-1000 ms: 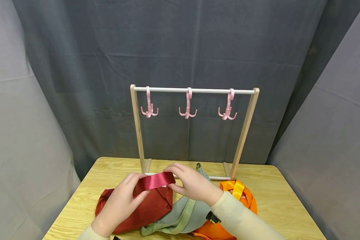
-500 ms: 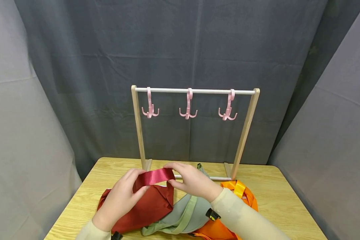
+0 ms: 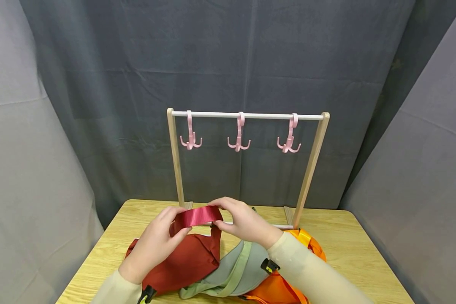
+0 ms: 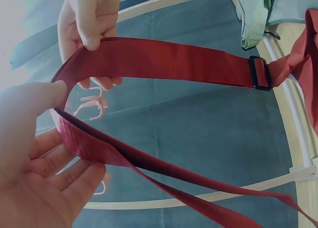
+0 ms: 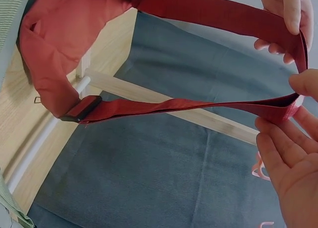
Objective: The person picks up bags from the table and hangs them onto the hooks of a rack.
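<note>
A red strap [image 3: 198, 216] is held up as a loop above the table [image 3: 353, 253], one stretch of it pinched between thumb and fingers by the left hand [image 3: 153, 249] and the other by the right hand [image 3: 247, 223]. The strap is joined to a red bag [image 3: 186, 261], which is seen below it on the table; a black buckle [image 4: 260, 73] is threaded onto one end. A grey-green bag [image 3: 256, 270] is placed between the red bag and an orange bag [image 3: 277, 289]. Behind them, three pink hooks [image 3: 239, 133] are hung from the top bar of a rack [image 3: 313, 169].
</note>
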A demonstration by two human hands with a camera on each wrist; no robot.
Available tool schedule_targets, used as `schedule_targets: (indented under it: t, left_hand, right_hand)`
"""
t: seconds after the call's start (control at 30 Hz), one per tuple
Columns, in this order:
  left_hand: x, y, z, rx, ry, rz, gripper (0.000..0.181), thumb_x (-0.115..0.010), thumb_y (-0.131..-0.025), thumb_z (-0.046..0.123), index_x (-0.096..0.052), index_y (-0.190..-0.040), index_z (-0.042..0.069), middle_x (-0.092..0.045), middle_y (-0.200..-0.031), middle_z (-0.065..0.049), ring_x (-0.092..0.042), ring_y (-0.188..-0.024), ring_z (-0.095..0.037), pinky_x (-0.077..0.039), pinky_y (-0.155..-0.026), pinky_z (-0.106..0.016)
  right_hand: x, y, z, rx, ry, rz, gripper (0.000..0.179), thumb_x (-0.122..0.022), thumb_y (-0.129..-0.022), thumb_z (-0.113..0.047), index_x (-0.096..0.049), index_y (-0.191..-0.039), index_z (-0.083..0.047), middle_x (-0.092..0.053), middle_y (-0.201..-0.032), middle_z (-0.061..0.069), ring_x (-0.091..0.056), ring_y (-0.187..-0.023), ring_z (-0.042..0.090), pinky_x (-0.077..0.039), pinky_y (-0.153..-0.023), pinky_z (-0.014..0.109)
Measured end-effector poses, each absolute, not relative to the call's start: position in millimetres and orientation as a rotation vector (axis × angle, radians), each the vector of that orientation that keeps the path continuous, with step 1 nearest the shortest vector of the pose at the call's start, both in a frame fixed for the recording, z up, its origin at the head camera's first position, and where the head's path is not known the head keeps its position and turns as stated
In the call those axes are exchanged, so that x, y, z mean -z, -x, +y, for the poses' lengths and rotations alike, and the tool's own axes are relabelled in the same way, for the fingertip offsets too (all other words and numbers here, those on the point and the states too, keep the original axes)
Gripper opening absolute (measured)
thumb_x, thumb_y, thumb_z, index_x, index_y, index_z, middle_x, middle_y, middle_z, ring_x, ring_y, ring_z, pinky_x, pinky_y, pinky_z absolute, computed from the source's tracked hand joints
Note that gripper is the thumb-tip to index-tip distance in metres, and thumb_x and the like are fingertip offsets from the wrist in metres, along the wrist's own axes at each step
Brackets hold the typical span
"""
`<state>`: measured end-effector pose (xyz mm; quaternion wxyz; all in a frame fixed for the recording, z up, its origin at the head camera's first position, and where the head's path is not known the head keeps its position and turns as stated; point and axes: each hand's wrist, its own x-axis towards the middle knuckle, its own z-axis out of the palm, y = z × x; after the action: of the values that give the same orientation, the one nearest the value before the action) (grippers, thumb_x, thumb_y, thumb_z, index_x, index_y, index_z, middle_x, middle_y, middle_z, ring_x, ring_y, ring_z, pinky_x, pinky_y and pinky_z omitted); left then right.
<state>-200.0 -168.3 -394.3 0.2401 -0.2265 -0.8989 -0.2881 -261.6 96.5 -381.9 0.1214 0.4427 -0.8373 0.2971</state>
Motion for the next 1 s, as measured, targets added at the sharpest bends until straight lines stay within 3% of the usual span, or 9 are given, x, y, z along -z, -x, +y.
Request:
schedule_targets:
  t: [0.23,0.43,0.7,1.0]
  left_hand:
    - [388.4,203.0,-168.2,0.835,0.639,-2.438,0.048,-0.086,-0.085,0.015,-0.062,-0.127,0.010,-0.065,-0.119,-0.003,-0.062,-0.103,-0.016,-0.061,-0.083,-0.039]
    - [387.7,206.6,-170.7,0.951,0.639,-2.454,0.046,-0.085,-0.085,0.013,-0.063,-0.125,0.011,-0.063,-0.115,-0.001,-0.060,-0.100,-0.015,-0.062,-0.078,-0.034]
    - [381.3,213.4,-172.4,1.075,0.641,-2.453,0.044,-0.085,-0.086,0.012,-0.064,-0.124,0.012,-0.063,-0.113,0.002,-0.062,-0.103,-0.013,-0.061,-0.089,-0.040]
    - [373.3,218.1,-174.5,1.093,0.647,-2.459,0.043,-0.084,-0.086,0.011,-0.064,-0.123,0.011,-0.063,-0.114,0.001,-0.063,-0.104,-0.015,-0.060,-0.090,-0.041]
  right_hand:
    - [375.9,264.9,96.2,-0.875,-1.278,-2.453,0.042,-0.076,-0.094,-0.016,-0.062,-0.134,-0.015,-0.067,-0.123,-0.003,-0.064,-0.109,0.010,-0.056,-0.097,0.029]
    - [375.0,270.3,96.7,-0.861,-1.295,-2.447,0.040,-0.077,-0.093,-0.019,-0.064,-0.131,-0.016,-0.066,-0.119,-0.005,-0.060,-0.105,0.008,-0.056,-0.094,0.027]
    - [369.0,273.6,97.6,-0.864,-1.276,-2.454,0.037,-0.078,-0.093,-0.021,-0.066,-0.128,-0.018,-0.066,-0.119,-0.006,-0.061,-0.110,0.009,-0.056,-0.097,0.029]
    - [364.7,279.1,98.7,-0.789,-1.283,-2.410,0.037,-0.079,-0.092,-0.021,-0.066,-0.127,-0.016,-0.067,-0.119,-0.004,-0.060,-0.109,0.011,-0.055,-0.098,0.032]
